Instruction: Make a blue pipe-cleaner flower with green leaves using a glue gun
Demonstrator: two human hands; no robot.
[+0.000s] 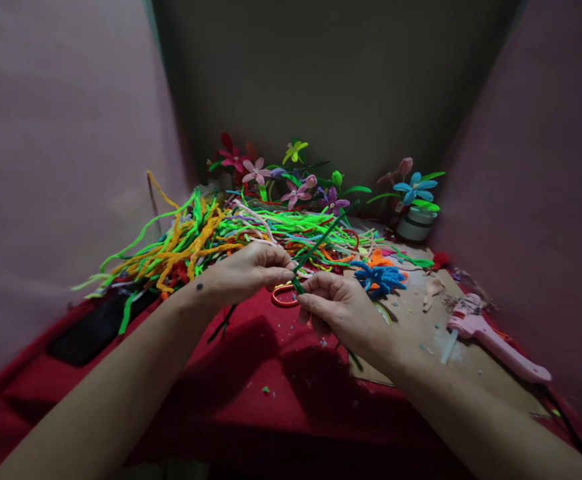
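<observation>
My left hand (265,267) pinches a dark green pipe cleaner (321,239) between thumb and fingers. One end of it slants up and to the right over the pile. Close beside it, my right hand (333,300) is closed on the lower part of the same green pipe cleaner, where it looks bent or crossed; the exact shape is partly hidden by my fingers. Just behind and below the fingertips lies a red-orange scissor handle loop (285,303) on the red cloth. Dark green ends also show under my left wrist and below my right hand.
Loose pipe cleaners (205,233) in many colours heap behind my hands. Pipe-cleaner flowers (295,193) stand at the back, a blue one (415,188) in a white pot (417,223). A pink glue gun (495,340) rests on cardboard (421,333) at right; a black phone-like object (95,330) lies left.
</observation>
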